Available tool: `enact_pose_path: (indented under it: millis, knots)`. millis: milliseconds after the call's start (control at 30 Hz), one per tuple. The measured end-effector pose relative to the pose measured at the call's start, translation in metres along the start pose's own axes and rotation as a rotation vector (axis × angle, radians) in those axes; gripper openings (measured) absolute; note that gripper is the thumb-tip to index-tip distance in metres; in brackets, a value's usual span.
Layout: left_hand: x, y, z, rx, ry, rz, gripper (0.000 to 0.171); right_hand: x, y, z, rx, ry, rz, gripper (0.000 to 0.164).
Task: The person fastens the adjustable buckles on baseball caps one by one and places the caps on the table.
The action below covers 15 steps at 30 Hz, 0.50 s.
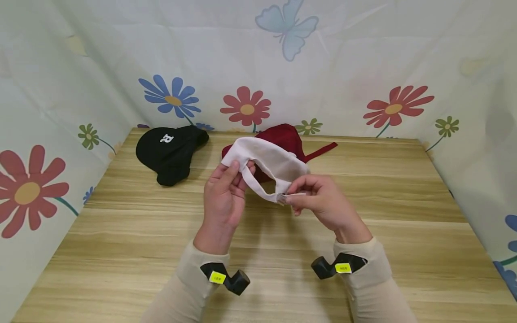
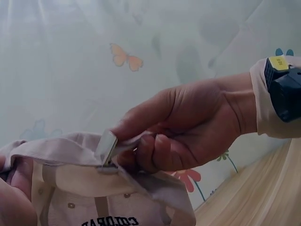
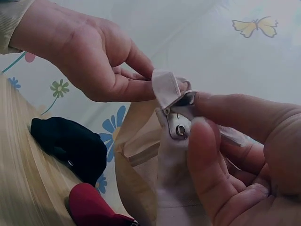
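A pale pinkish-white baseball cap (image 1: 278, 154) is held up over the table, its back opening turned toward me. My left hand (image 1: 224, 199) pinches the cap's rim beside one end of the back strap (image 1: 255, 185). On the other side, my right hand (image 1: 325, 204) pinches the strap's metal buckle (image 3: 187, 99) between thumb and index finger. In the left wrist view the buckle's flap (image 2: 108, 147) stands up from the strap. A small metal eyelet (image 3: 180, 131) shows beside it in the right wrist view. Dark lettering (image 2: 110, 221) is partly visible on the cap.
Behind the pale cap lies a dark red cap (image 1: 284, 134) with its strap sticking out to the right. A black cap (image 1: 169, 154) with a white letter rests at the back left of the wooden table (image 1: 404, 188). Flowered cloth walls (image 1: 331, 89) enclose the table.
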State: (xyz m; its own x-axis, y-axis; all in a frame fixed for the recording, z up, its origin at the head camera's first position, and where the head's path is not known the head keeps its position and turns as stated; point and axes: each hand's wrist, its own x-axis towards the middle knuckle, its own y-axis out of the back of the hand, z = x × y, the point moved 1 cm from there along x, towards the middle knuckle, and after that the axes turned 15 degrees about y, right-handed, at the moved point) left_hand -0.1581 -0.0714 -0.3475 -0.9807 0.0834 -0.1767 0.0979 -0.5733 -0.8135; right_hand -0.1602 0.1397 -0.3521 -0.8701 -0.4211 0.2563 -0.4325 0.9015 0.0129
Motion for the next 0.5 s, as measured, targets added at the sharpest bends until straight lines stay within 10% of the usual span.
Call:
enact_pose_path:
  millis: [500]
  knots:
    - [-0.0018,-0.0021,-0.0005,-0.022,0.001,0.016,0.016,-0.0007,-0.0051,-0.0043,-0.157,-0.047,-0.004,0.007]
